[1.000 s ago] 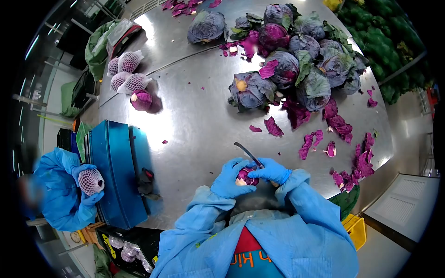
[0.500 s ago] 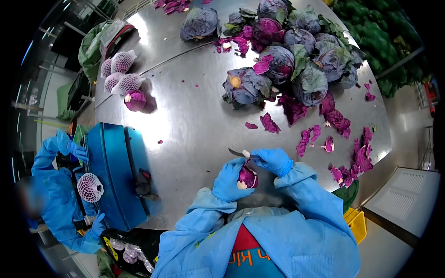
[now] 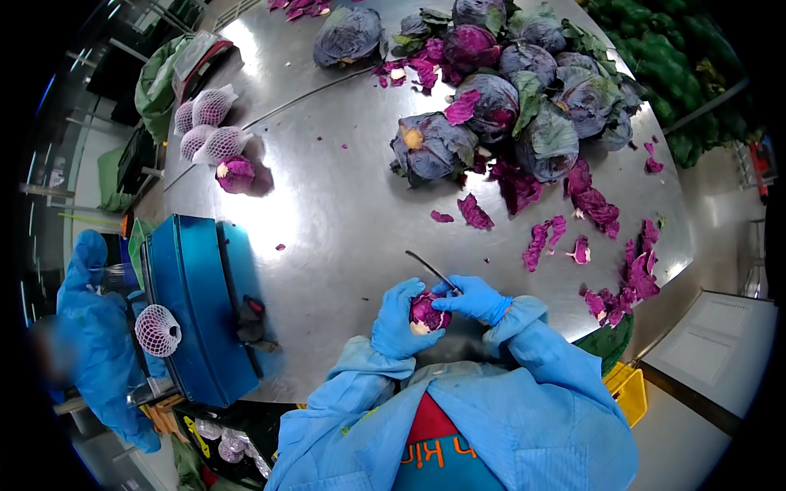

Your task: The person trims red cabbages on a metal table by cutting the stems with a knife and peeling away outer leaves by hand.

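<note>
"Two hands, near edge of the tabletop (image 3: 319, 221): condition?"

"Left hand (image 3: 397, 323), gloved blue, curled round one trimmed red cabbage (image 3: 427, 309). Right hand (image 3: 479, 301), gloved blue, wrapped about one knife (image 3: 425, 264), its fingertips at the cabbage's right side; blade slanting out toward the far left."

"Location of that cabbage?"

"Held just inside the near edge, about midway along."

"Room around it?"

"Ahead and leftward, a broad stretch of steel, flecked with small leaf bits. Rightward, tighter: one trail of leaf pieces (image 3: 639, 278) by the right corner."

"Left edge?"

"One blue box (image 3: 196, 303) at the near end; one dark lump (image 3: 250, 323) beside its inner side. One netted round item (image 3: 155, 331) at its outer side, next to one person in blue (image 3: 98, 344). Farther along: four netted bundles (image 3: 221, 146), grouped, with one bare cabbage (image 3: 235, 174) just beside."

"Far side?"

"One heap of cabbages (image 3: 548, 139) reaching toward the right edge, torn leaves (image 3: 517, 186) along its near side. One lone cabbage (image 3: 348, 38), left of the heap. Leaf scraps (image 3: 300, 8) at the far edge."
</note>
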A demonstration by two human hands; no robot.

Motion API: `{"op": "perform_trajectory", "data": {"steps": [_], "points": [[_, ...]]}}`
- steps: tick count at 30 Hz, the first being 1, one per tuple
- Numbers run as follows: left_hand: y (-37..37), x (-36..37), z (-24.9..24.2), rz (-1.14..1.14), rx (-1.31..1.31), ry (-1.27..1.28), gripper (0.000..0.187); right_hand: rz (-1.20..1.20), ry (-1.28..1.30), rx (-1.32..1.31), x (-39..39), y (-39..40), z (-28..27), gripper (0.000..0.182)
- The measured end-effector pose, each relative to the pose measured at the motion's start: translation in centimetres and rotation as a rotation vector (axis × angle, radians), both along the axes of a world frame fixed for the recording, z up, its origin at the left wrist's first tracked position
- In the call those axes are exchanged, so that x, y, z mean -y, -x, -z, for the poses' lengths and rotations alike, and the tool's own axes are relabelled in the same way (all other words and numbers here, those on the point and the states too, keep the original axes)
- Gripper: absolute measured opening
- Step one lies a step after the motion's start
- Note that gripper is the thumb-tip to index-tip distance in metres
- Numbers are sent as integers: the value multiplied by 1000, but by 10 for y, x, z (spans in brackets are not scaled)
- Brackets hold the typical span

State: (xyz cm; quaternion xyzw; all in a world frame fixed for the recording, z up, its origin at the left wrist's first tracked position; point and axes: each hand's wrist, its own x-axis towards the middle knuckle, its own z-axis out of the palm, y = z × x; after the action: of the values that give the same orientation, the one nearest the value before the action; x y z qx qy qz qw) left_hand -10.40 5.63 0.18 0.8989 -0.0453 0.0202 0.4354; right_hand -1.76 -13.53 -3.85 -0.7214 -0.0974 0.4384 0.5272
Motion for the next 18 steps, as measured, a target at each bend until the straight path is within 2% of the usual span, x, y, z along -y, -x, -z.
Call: {"op": "perform_trajectory", "data": {"steps": [1, 4, 7, 11, 13, 14, 16, 17, 18], "points": [[0, 0, -2, -7, -13, -2, 83, 35, -64, -42, -5, 3, 3, 50], [3, -1, 2, -15, -57, 42, 84, -160, -110, 540, 1, 2, 0, 31], [5, -1, 5, -3, -55, 101, 84, -233, 14, 666, 3, -4, -3, 17], [1, -8, 1, 118, 104, 107, 81, -132, 30, 685, 6, -5, 9, 14], [2, -10, -1, 102, 99, 147, 79, -109, 63, 709, 11, -12, 15, 15], [6, -13, 2, 76, 95, 193, 79, -85, 81, 845, 19, -20, 21, 16], [19, -21, 18, -21, 99, 301, 81, 138, 393, 761, 56, -50, 22, 17], [21, -22, 23, -49, 101, 341, 82, 244, 559, 889, 74, -62, 25, 23], [24, -23, 28, -79, 96, 381, 82, 251, 674, 771, 81, -71, -8, 33]]}}
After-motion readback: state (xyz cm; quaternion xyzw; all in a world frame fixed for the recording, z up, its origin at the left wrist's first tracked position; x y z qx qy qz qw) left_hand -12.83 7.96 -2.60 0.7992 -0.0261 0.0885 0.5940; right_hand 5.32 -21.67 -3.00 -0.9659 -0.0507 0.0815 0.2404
